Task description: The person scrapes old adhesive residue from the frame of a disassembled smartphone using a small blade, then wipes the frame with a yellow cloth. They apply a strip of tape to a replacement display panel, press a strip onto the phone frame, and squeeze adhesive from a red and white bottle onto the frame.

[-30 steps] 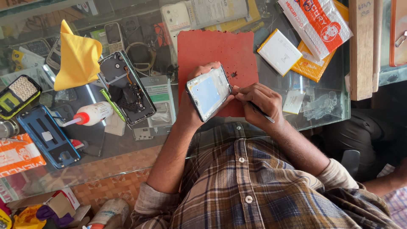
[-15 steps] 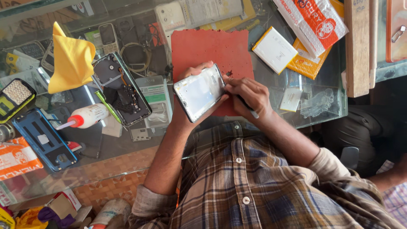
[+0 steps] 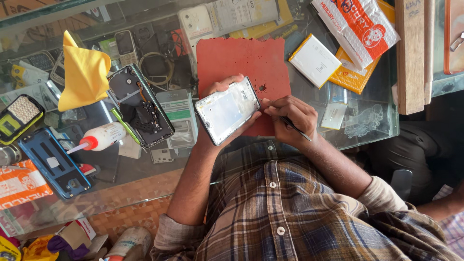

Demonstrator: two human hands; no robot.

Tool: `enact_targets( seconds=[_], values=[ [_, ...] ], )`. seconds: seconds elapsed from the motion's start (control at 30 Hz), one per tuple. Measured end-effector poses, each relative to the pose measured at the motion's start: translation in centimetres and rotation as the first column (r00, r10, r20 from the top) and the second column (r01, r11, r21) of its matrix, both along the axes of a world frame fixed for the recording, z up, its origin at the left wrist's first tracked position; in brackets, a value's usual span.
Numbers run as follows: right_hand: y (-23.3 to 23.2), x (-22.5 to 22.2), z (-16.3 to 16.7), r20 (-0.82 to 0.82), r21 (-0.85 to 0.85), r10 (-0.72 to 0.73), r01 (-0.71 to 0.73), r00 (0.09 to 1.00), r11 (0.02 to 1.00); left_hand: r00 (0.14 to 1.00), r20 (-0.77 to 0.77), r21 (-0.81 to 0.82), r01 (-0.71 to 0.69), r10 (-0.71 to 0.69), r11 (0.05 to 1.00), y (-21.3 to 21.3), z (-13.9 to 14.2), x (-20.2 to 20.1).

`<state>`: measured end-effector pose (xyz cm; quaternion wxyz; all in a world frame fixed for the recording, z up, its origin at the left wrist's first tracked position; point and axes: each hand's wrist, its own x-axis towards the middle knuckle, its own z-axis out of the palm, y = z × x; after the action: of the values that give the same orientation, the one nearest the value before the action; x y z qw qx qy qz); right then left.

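My left hand (image 3: 218, 129) holds a white phone frame (image 3: 227, 110) tilted above the red work mat (image 3: 241, 60), fingers wrapped around its underside. My right hand (image 3: 290, 120) is closed on a thin dark tool (image 3: 296, 128) like a pen, its tip at the frame's right edge. A small dark part (image 3: 263, 88) lies on the mat just beyond the frame. Both forearms come out of rolled plaid sleeves.
A glass counter (image 3: 367, 130) carries an opened black phone (image 3: 140, 106), a blue phone back (image 3: 54, 162), a glue bottle (image 3: 99, 137), a yellow cloth (image 3: 83, 72), a white battery (image 3: 314, 60), orange-and-white packets (image 3: 360, 26) and a wooden block (image 3: 411, 53).
The phone frame has turned slightly in my left hand, and my right hand with the tool has stayed at its right edge. The view has shifted a little.
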<state>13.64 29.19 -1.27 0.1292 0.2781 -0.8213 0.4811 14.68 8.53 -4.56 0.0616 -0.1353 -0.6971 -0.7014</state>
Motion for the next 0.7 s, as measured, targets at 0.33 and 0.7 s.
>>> enact_targets(
  seconds=[0.33, 0.7],
  values=[
    [0.05, -0.06, 0.08, 0.024, 0.037, -0.017, 0.016, 1.000, 0.999, 0.999, -0.039, -0.015, -0.023, 0.022, 1.000, 0.16, 0.10, -0.12],
    [0.25, 0.19, 0.15, 0.045, 0.050, 0.002, -0.005, 0.999, 0.999, 0.998, -0.047, -0.035, -0.031, 0.029, 0.999, 0.03, 0.79, -0.25]
  ],
)
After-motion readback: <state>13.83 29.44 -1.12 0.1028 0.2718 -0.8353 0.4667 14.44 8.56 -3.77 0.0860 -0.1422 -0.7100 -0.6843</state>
